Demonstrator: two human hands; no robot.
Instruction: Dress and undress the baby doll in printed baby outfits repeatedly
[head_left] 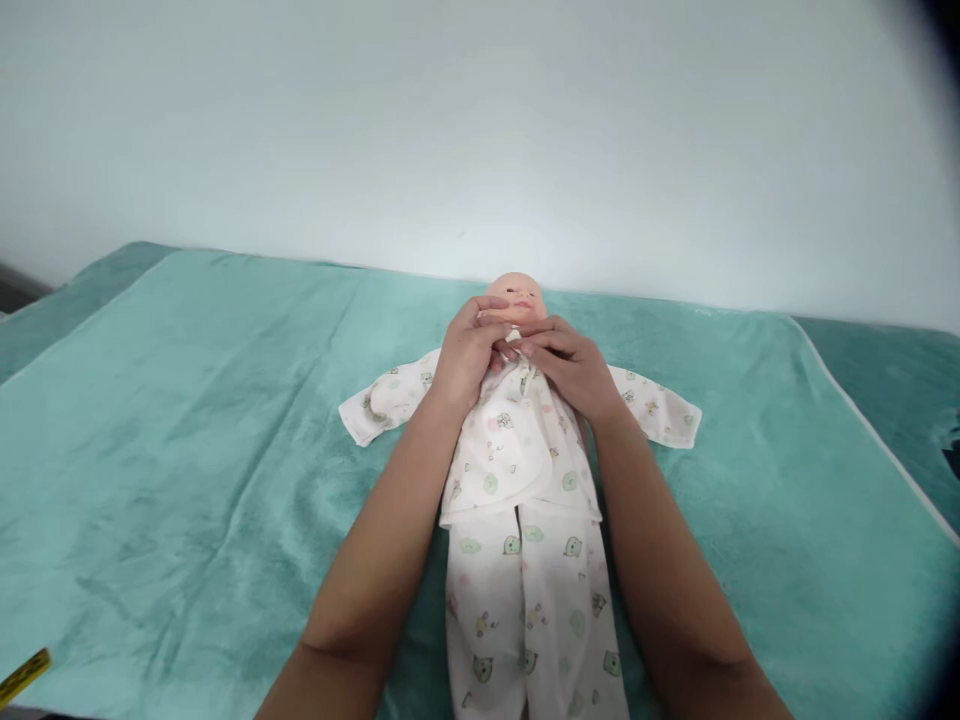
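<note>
A baby doll (517, 287) lies on its back, dressed in a white wrap top (517, 450) and matching trousers (540, 610) printed with small green animals. The top's sleeves stretch out to both sides. At the doll's neck, my left hand (472, 350) and my right hand (571, 365) meet, with fingers bent and pinched together at the collar. Between the fingertips a bit of the collar shows. My fingers partly cover the doll's chin and the upper front of the top. The front flaps overlap down the chest.
A green blanket (187, 420) with a pale edge lies under the doll, over a darker green cover (892, 390). Behind it rises a white wall (480, 130). A yellow strip with black marks (24, 678) sits at the lower left corner.
</note>
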